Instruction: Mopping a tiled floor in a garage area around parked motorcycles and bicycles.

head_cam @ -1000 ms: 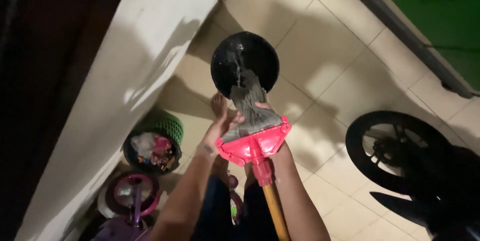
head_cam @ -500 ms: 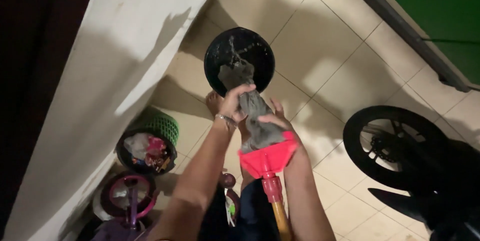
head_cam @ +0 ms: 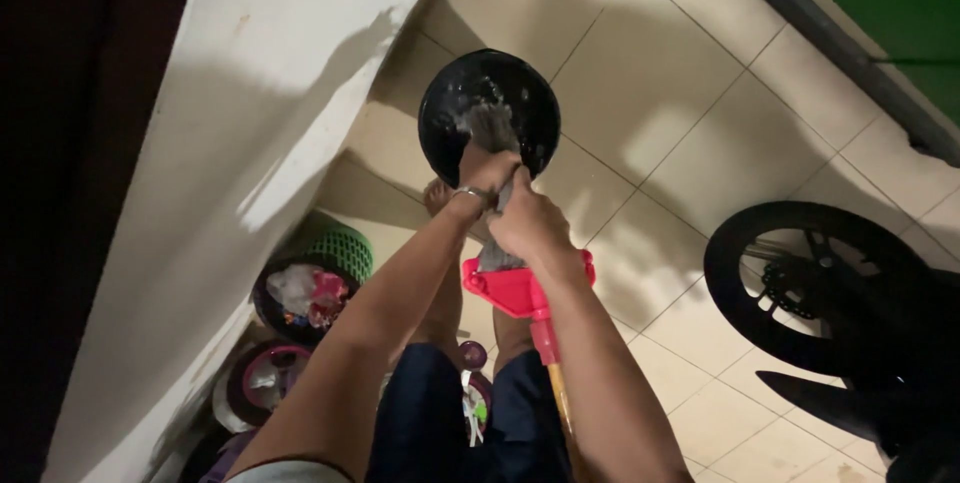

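Far left, a white wall (head_cam: 250,143) slants down the view, and at its foot sits a green basket (head_cam: 318,288) stuffed with small colourful bits, a purple-wheeled toy (head_cam: 262,383) just below it. Moving in: the left hand (head_cam: 487,171), bracelet on the wrist, is clenched tight around the grey mop strands (head_cam: 490,133), right over the black bucket (head_cam: 488,113) on the tiled floor (head_cam: 680,93). The strands hang into the bucket's mouth, water glinting inside. Just beside it, the right hand (head_cam: 530,223) is wrapped closed around the same wet strands, lower down, hard against the red mop head (head_cam: 515,288). The yellow handle (head_cam: 560,408) runs down from that head between the person's knees in dark shorts (head_cam: 440,413). Over on the right, a black motorcycle wheel (head_cam: 810,283) stands on the tiles, well apart from the bucket.
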